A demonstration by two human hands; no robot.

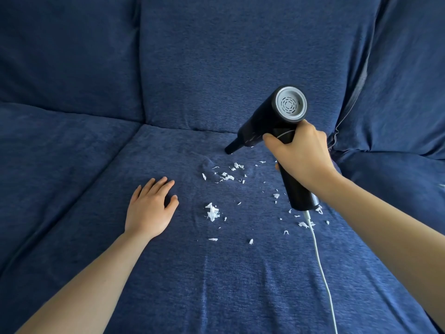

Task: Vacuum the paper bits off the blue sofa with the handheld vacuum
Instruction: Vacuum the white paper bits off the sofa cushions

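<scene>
A black handheld vacuum (267, 121) with a grey vented rear cap hangs over the blue sofa seat (216, 273). My right hand (302, 155) grips its handle, fingers curled round it. The narrow nozzle (230, 148) points down and left, its tip just above the fabric, beyond the paper bits. Several white paper bits (212, 212) lie scattered across the middle of the seat, from the nozzle back toward the handle's base. My left hand (149, 208) rests flat on the cushion, left of the bits, fingers relaxed.
A white cord (321, 268) runs from the handle's base down to the lower right edge of view. The sofa's back cushions (240, 56) rise behind the seat. An arm cushion (397, 92) stands at the right, and another seat cushion (48, 153) lies at the left.
</scene>
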